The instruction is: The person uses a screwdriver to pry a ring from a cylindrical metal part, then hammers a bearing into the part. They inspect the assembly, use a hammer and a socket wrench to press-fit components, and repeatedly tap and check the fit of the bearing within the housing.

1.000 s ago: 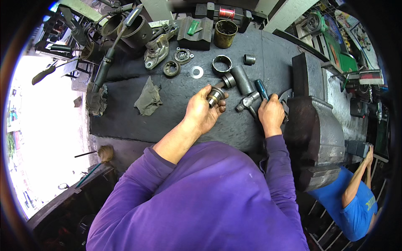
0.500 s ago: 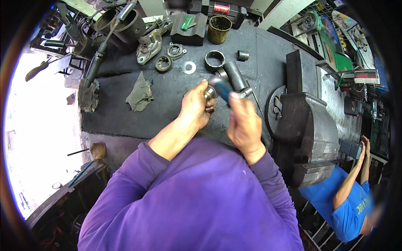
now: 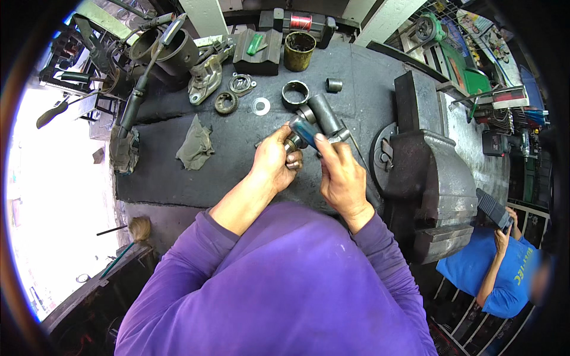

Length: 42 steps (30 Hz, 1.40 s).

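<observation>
My left hand [image 3: 272,157] is closed around a shiny round metal part [image 3: 291,144] above the bench. My right hand [image 3: 345,181] grips a tool with a translucent blue, rounded handle [image 3: 304,130], which lies across the upper end of that part. Whether the two touch cannot be made out. Just beyond the hands rests a dark metal cylinder [image 3: 324,113]. Past it are a thick metal ring [image 3: 286,93] and a short bushing [image 3: 333,85]. A flat washer [image 3: 260,113], a toothed ring [image 3: 218,103] and a round cover [image 3: 240,83] lie to the left.
A grey rag [image 3: 196,145] lies left on the dark bench mat [image 3: 157,172]. A cast housing [image 3: 205,82], a grooved block [image 3: 256,59] and a grimy can [image 3: 298,56] stand at the back. A large vise [image 3: 439,172] borders the right; beyond it a person in blue [image 3: 504,273] holds a dark ribbed object.
My right hand has shifted slightly left, and the blue-handled tool, blurred before, now shows more clearly across the metal part. The whole view has shifted slightly. The other person's arms have moved.
</observation>
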Available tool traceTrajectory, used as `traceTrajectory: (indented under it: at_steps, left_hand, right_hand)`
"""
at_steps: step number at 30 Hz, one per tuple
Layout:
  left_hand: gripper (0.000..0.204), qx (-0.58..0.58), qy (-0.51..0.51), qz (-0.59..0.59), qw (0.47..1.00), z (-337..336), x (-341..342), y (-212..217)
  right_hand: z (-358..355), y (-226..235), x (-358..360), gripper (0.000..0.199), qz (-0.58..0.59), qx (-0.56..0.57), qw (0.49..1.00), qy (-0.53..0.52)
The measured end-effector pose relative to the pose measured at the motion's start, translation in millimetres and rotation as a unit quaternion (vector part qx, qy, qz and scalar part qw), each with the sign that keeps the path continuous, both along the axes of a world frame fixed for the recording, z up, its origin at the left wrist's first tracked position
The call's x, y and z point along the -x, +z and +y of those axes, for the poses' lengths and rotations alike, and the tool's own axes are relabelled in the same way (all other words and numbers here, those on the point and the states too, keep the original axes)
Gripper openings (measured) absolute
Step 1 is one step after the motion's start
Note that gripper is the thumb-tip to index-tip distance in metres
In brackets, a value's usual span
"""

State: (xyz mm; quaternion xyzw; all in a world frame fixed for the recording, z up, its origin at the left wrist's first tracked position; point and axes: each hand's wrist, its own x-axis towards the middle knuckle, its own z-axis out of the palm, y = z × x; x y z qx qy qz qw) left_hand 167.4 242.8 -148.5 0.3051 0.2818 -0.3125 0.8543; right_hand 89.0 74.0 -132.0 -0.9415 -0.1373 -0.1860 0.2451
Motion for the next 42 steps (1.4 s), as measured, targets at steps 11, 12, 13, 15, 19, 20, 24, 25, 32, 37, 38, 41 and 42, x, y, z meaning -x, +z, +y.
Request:
traceTrajectory:
  at_steps: [11, 12, 13, 15, 19, 20, 24, 25, 32, 37, 38, 41, 42]
  left_hand:
    - [0.036, 0.075, -0.024, -0.140, 0.987, 11, 8, -3]
    - [0.035, 0.054, -0.016, -0.171, 0.984, 9, 9, -4]
    - [0.034, 0.031, -0.005, -0.202, 0.979, 5, 10, -7]
    - [0.032, -0.031, 0.033, -0.250, 0.967, -5, 11, -13]
    - [0.033, -0.063, 0.045, -0.319, 0.945, -24, 10, -23]
    - [0.034, -0.092, 0.020, -0.318, 0.943, -25, 11, -24]
    - [0.041, -0.200, -0.069, -0.460, 0.863, -9, 10, -12]
    - [0.042, -0.203, -0.081, -0.491, 0.843, -4, 9, -7]
    - [0.057, -0.335, -0.242, -0.809, 0.418, 28, -8, 24]
    - [0.045, -0.385, -0.167, -0.824, 0.381, 11, 8, 22]
    - [0.045, -0.399, -0.191, -0.803, 0.400, 8, 11, 21]
    - [0.044, -0.457, -0.239, -0.735, 0.440, 2, 20, 18]
    - [0.044, -0.471, -0.252, -0.721, 0.442, -1, 21, 15]
  right_hand:
    - [-65, -36, -16, 0.035, 0.082, 0.087, 0.947, -0.297]
    - [-60, -30, -14, 0.032, 0.010, 0.135, 0.948, -0.286]
    - [-51, -23, -13, 0.030, 0.045, 0.035, 0.969, -0.240]
    - [-27, -7, -6, 0.030, 0.160, -0.236, 0.950, -0.125]
    - [22, -1, -26, 0.042, 0.253, -0.379, 0.886, -0.083]
    - [24, -3, -30, 0.042, 0.260, -0.432, 0.859, -0.089]
    - [0, -6, -29, 0.034, 0.342, -0.546, 0.764, -0.028]
    - [-9, -4, -26, 0.032, 0.357, -0.539, 0.763, -0.002]
    - [-21, 28, -3, 0.027, 0.474, -0.483, 0.730, 0.095]
    - [-11, 28, 2, 0.029, 0.413, -0.247, 0.875, 0.052]
    - [-11, 25, 3, 0.029, 0.388, -0.214, 0.896, 0.031]
    - [0, 7, 5, 0.027, 0.291, -0.106, 0.949, -0.053]
    - [2, 0, 5, 0.027, 0.288, -0.078, 0.952, -0.071]
